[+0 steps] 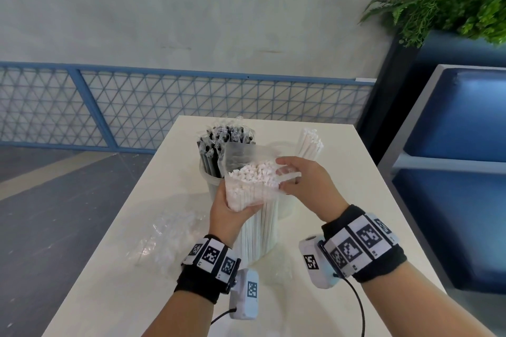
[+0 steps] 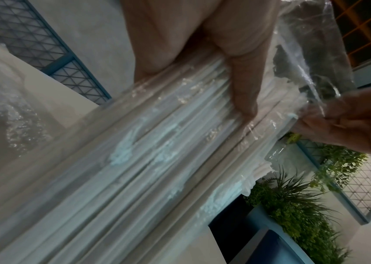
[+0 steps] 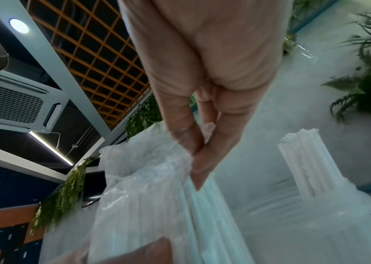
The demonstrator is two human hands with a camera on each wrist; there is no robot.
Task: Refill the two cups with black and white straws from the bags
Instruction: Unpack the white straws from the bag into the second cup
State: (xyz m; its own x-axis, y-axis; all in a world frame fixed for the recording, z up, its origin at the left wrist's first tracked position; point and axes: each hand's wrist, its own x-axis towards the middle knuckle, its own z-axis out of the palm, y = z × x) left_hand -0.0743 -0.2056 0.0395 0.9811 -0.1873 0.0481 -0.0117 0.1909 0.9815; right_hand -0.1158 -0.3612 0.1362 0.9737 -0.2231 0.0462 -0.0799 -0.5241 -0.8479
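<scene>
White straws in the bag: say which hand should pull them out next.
Right. The left hand grips the bag of white straws upright; the right hand pinches the bag's open top, beside the exposed ends.

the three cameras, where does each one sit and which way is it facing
Head: worn on the head, looking down at the cream table; both forearms show.
Left wrist: along the left hand, which grips the clear plastic bag of white straws.
Right wrist: along the right hand, pinching the bag's open top.
All three share the bag; both wrist views look upward.
</scene>
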